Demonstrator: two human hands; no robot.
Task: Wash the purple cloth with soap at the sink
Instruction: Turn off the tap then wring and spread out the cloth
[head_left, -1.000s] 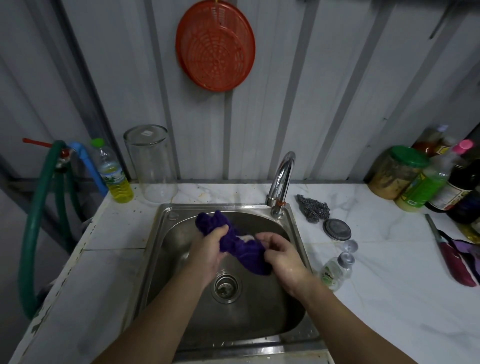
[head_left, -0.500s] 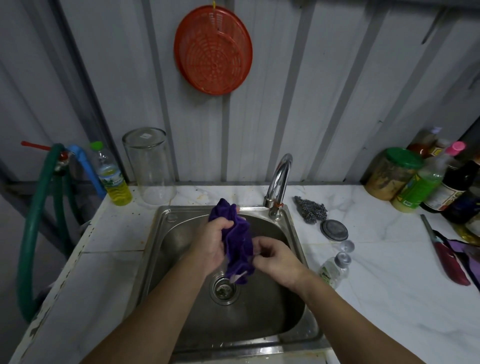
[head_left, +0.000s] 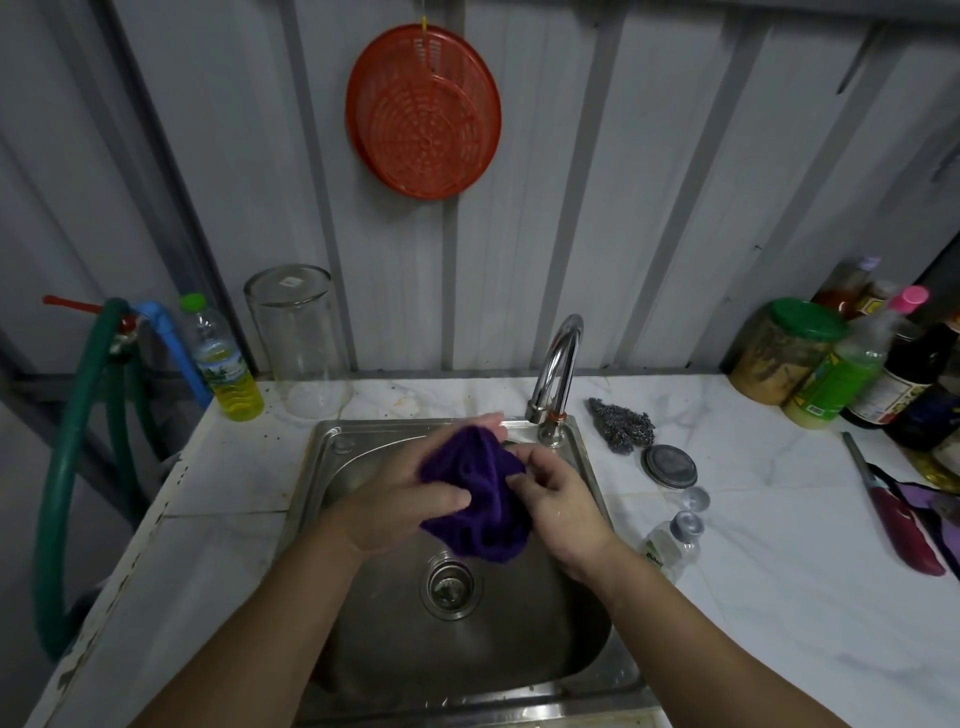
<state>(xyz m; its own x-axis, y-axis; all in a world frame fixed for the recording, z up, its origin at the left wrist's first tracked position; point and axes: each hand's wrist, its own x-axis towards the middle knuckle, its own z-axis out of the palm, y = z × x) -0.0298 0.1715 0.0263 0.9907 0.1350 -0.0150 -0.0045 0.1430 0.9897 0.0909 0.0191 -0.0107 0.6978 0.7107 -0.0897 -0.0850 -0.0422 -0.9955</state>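
Both forearms reach fwd — left hand (head_left: 410, 499) & right hand (head_left: 563, 499) close together, fingers (head_left: 524, 460) curled.

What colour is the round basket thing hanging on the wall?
The round basket is orange-red with a grid of little holes, seen clearly in the head view.

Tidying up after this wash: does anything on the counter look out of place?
The small clear bottle right of the sink lies tipped over, and a loose cap sits apart from it. No spill shows.

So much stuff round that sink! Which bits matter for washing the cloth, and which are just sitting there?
In use:
purple cloth
left hand
right hand
sink
tap

Lying about:
orange strainer
steel scourer
glass jar
knife
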